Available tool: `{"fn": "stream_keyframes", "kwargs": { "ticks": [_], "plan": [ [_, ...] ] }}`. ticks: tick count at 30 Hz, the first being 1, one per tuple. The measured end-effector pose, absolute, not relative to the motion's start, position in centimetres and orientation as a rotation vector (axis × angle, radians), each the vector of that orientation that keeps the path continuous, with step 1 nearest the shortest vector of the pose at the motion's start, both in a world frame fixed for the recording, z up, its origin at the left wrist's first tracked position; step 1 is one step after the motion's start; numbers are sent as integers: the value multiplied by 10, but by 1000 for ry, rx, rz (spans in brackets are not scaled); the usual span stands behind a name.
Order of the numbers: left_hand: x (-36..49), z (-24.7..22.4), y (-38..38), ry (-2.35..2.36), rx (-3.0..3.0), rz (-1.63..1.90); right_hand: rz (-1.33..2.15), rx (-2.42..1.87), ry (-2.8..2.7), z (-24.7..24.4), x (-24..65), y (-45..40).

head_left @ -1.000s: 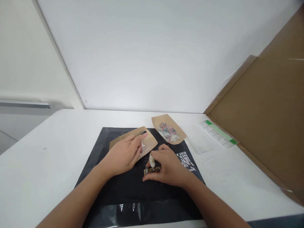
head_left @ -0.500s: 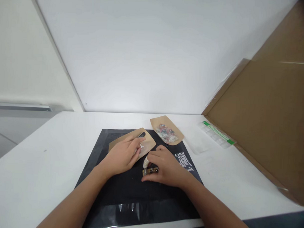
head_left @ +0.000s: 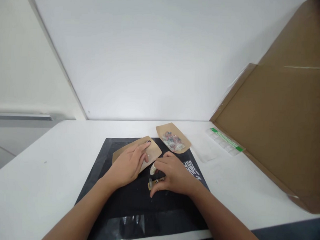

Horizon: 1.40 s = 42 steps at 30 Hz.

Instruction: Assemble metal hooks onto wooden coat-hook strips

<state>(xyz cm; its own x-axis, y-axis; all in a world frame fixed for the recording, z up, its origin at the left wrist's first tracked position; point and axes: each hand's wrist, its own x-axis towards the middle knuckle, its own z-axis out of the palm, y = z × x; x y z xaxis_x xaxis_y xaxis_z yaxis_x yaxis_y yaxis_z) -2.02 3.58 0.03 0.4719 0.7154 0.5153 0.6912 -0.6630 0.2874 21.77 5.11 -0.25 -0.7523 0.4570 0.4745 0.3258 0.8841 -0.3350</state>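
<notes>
A: What are the hands doing?

B: The right hand (head_left: 174, 174) is curled over a small brown circuit board (head_left: 154, 183) lying on the black mat (head_left: 115, 199), just right of centre. Thumb and fingers close on the board's right end, and the forefinger wears a white finger cot (head_left: 153, 168). The left hand (head_left: 131, 162) lies flat and open, fingers spread on the near kraft pouch (head_left: 152, 153), gripping nothing.

A: How would you handle that board well?

B: I'd judge it best to pin it by its edges only, keep it flat on the mat, and keep bare skin off the parts. The small dark components on it look easy to knock. The left hand should press the pouch lightly, so its contents stay put.

A: What is in the pouches?

B: The near one, under the left fingers, has a clear window, but the contents are too small to tell. The far kraft pouch (head_left: 173, 138), at the mat's far right corner, shows a heap of small mixed parts, red and pale, through its window.

A: Anything else on the white table (head_left: 42, 172)?

B: A clear plastic tray with a green strip (head_left: 223, 140) lies to the far right, beside a large cardboard sheet (head_left: 280, 131) leaning there. I cannot tell what its cells hold.
</notes>
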Motion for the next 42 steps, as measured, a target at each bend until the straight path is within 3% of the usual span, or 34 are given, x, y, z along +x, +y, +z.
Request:
{"fn": "stream_keyframes", "kwargs": {
  "ticks": [11,17,27,42],
  "plan": [
    [-16,10,30,1151,2704,1018,419,-520,-2547,-3,218,51],
    [-16,32,-13,1177,2707,979,456,-602,-2453,14,226,50],
    [14,-46,-64,1554,2536,1206,201,-763,-2299,20,234,57],
    [22,-51,-61,1668,2722,1078,160,-729,-2335,24,234,52]
  ]
}}
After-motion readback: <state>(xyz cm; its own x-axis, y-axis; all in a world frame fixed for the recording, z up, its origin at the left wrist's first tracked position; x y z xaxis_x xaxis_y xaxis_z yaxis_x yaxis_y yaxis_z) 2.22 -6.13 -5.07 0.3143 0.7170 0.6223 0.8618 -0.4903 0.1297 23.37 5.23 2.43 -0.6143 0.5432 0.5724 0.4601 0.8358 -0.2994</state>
